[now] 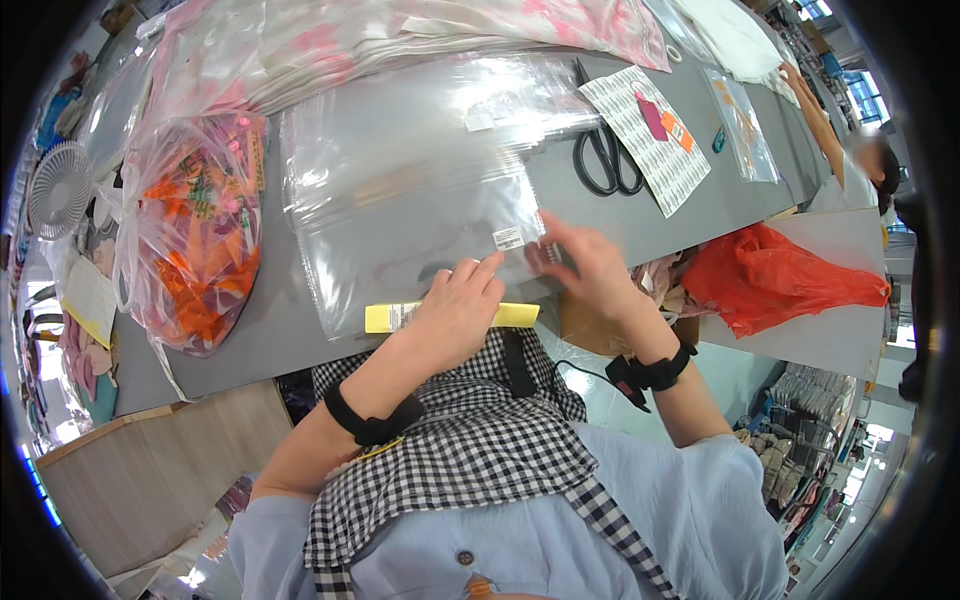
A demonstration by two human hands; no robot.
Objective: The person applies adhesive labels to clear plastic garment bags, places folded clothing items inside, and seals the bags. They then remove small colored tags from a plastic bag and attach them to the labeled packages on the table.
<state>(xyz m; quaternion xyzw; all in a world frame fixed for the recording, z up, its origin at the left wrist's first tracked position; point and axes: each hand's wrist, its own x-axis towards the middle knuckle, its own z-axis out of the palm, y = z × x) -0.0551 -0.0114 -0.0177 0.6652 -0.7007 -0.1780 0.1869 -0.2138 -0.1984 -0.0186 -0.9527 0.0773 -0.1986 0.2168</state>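
My left hand lies over a yellow strip with printed labels at the table's near edge. Its fingertips rest on the top clear plastic bag, beside a small white printed label on that bag. My right hand, slightly blurred, is at the bag's right edge, fingers spread and bent; a small dark ridged thing shows at its fingers, and whether they grip it is unclear. More clear bags are stacked behind. A sheet of printed labels lies partly over black-handled scissors, with pink and orange tags on it.
Folded pink-and-white fabric spans the far side. A clear bag of orange and pink items and a white fan are left. A red plastic bag sits right, near a cardboard box. A co-worker's arm reaches toward white fabric.
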